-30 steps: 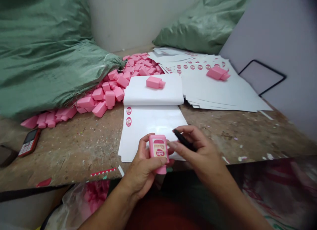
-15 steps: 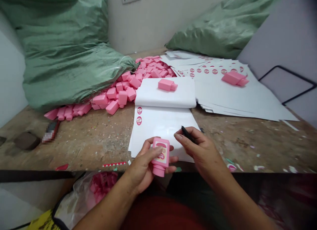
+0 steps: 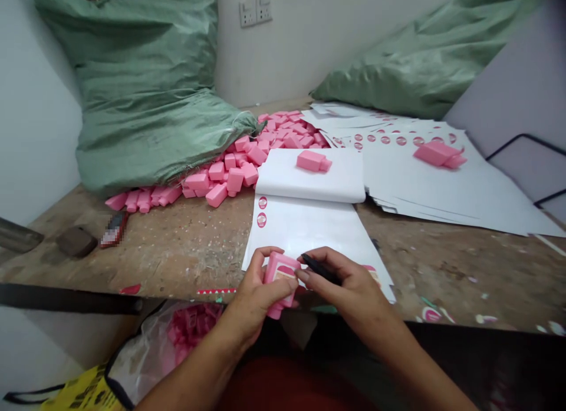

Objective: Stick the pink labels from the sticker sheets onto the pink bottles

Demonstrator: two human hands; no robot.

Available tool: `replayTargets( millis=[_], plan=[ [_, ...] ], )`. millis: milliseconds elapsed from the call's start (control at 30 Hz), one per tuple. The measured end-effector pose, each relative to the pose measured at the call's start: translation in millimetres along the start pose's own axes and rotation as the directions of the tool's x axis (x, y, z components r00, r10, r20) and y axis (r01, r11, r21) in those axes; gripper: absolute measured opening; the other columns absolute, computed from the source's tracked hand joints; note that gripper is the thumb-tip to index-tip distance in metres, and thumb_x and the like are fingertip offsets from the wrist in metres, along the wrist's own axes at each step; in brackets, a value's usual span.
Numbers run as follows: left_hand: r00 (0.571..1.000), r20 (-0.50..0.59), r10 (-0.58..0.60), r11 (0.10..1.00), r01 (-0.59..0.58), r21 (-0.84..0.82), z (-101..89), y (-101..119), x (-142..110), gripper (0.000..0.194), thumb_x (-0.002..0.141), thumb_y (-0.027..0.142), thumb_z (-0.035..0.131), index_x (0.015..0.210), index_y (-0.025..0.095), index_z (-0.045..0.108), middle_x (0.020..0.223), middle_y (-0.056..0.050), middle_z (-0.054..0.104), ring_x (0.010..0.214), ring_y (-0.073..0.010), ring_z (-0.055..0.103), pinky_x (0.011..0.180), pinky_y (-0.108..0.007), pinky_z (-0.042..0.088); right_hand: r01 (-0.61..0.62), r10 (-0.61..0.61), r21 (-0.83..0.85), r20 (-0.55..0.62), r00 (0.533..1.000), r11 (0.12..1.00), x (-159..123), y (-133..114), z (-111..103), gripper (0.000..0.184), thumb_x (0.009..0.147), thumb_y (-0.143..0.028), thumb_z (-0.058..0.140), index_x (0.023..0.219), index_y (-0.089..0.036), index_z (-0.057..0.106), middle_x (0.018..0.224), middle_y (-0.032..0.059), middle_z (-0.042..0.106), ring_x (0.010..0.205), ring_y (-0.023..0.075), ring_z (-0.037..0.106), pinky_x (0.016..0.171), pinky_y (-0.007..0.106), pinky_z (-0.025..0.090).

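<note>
Pink rectangular plastic bottle (image 3: pixel 281 281), lower centre of the frame, clasped in our left hand (image 3: pixel 252 296), long axis tilted, cap toward us. Our right hand (image 3: pixel 347 287), just beside it, pinches a slim black pen (image 3: pixel 321 269) over a white label sheet (image 3: pixel 305 234) on the wooden desk (image 3: pixel 145 263).

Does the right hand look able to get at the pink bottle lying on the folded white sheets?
Probably yes. The right hand holds a black pen, but only the flat white sheet lies between it and the pink bottle, so the way looks free.
</note>
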State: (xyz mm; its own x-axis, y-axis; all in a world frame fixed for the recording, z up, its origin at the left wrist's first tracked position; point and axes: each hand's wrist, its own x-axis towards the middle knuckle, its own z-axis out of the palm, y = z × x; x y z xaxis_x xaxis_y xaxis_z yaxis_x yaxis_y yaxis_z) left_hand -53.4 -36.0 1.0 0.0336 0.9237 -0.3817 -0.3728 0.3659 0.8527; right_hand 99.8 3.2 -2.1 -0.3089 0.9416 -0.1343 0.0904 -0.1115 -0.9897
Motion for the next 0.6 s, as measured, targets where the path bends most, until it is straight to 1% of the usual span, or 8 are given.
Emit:
replayTargets(
  millis=[100, 200, 300, 367, 433, 500, 533, 600],
  plan=[
    [1.000, 0.014, -0.027, 1.000, 0.027, 0.001, -0.5, -0.8, -2.4, 0.052, 0.071, 0.027, 0.077, 0.113, 0.023, 0.046, 0.093, -0.002, 0.066, 0.075, -0.0150, 0.067, 0.063, -0.024, 0.052, -0.035, 0.033, 0.064, 0.027, 0.999, 0.997, -0.5, 2.7, -2.1, 0.025, 0.074, -0.044, 0.073, 0.081, -0.021, 0.068, 0.074, -0.0012, 0.066, 0.065, 0.0172, 0.062, 0.061, 0.031, 0.056],
    [0.999, 0.015, -0.038, 0.999, 0.038, 0.003, -1.8, -0.3, -4.8, 0.052, 0.071, 0.026, 0.076, 0.114, 0.023, 0.045, 0.095, -0.003, 0.067, 0.077, -0.0157, 0.068, 0.064, -0.024, 0.053, -0.019, 0.016, 0.070, 0.036, 0.999, 0.997, -1.8, 4.6, -3.9, 0.025, 0.075, -0.044, 0.074, 0.082, -0.020, 0.068, 0.075, -0.0006, 0.066, 0.067, 0.0176, 0.064, 0.062, 0.032, 0.056],
    [1.000, 0.014, -0.021, 1.000, 0.021, 0.001, -1.2, 0.9, -6.6, 0.051, 0.071, 0.026, 0.076, 0.113, 0.023, 0.046, 0.096, -0.002, 0.065, 0.076, -0.0150, 0.068, 0.064, -0.024, 0.052, -0.005, 0.000, 0.088, 0.049, 0.999, 0.996, -2.7, 4.3, -1.9, 0.026, 0.075, -0.044, 0.075, 0.080, -0.021, 0.064, 0.071, -0.0024, 0.064, 0.065, 0.0173, 0.063, 0.062, 0.031, 0.055],
    [1.000, 0.015, -0.025, 1.000, 0.025, 0.002, 0.3, 1.3, -6.8, 0.051, 0.072, 0.026, 0.076, 0.112, 0.023, 0.046, 0.096, -0.003, 0.065, 0.076, -0.0152, 0.068, 0.063, -0.024, 0.052, -0.002, -0.002, 0.076, 0.049, 0.999, 0.997, -2.4, 3.5, 0.5, 0.024, 0.076, -0.043, 0.074, 0.079, -0.021, 0.064, 0.070, -0.0027, 0.064, 0.064, 0.0169, 0.063, 0.061, 0.030, 0.054],
    [0.999, 0.017, -0.044, 0.999, 0.044, 0.013, 0.0, 1.9, -6.9, 0.051, 0.072, 0.026, 0.076, 0.113, 0.023, 0.045, 0.097, -0.004, 0.067, 0.077, -0.0164, 0.068, 0.065, -0.025, 0.052, 0.011, -0.012, 0.029, 0.046, 0.999, 1.000, -1.2, 2.8, 2.2, 0.021, 0.077, -0.042, 0.070, 0.079, -0.021, 0.067, 0.071, -0.0009, 0.067, 0.066, 0.0177, 0.064, 0.061, 0.030, 0.053],
    [0.998, 0.009, -0.059, 0.997, 0.058, 0.046, -7.8, 4.3, -9.4, 0.053, 0.072, 0.027, 0.077, 0.114, 0.024, 0.045, 0.100, -0.006, 0.068, 0.080, -0.0179, 0.069, 0.068, -0.027, 0.053, 0.033, -0.033, -0.027, 0.026, 0.999, 0.999, 0.4, 2.6, 1.7, 0.021, 0.077, -0.041, 0.068, 0.081, -0.021, 0.070, 0.074, 0.0013, 0.071, 0.070, 0.0194, 0.065, 0.064, 0.031, 0.052],
    [0.998, 0.000, -0.068, 0.994, 0.068, 0.090, -16.0, 6.8, -12.6, 0.054, 0.072, 0.029, 0.077, 0.115, 0.024, 0.045, 0.101, -0.006, 0.068, 0.082, -0.0187, 0.069, 0.069, -0.027, 0.052, 0.041, -0.041, -0.054, 0.010, 0.999, 0.998, 1.2, 2.9, -0.1, 0.021, 0.076, -0.041, 0.068, 0.082, -0.021, 0.071, 0.075, 0.0021, 0.072, 0.072, 0.0203, 0.066, 0.065, 0.031, 0.053],
    [0.995, -0.029, -0.096, 0.957, 0.100, 0.272, -42.2, 15.9, -24.3, 0.051, 0.074, 0.031, 0.074, 0.117, 0.025, 0.048, 0.099, -0.005, 0.069, 0.082, -0.0193, 0.069, 0.069, -0.027, 0.051, 0.043, -0.048, -0.105, -0.052, 0.997, 0.994, 2.6, 5.0, -7.6, 0.024, 0.074, -0.045, 0.069, 0.081, -0.022, 0.072, 0.075, 0.0027, 0.073, 0.074, 0.0219, 0.067, 0.066, 0.031, 0.053]
  ],
)
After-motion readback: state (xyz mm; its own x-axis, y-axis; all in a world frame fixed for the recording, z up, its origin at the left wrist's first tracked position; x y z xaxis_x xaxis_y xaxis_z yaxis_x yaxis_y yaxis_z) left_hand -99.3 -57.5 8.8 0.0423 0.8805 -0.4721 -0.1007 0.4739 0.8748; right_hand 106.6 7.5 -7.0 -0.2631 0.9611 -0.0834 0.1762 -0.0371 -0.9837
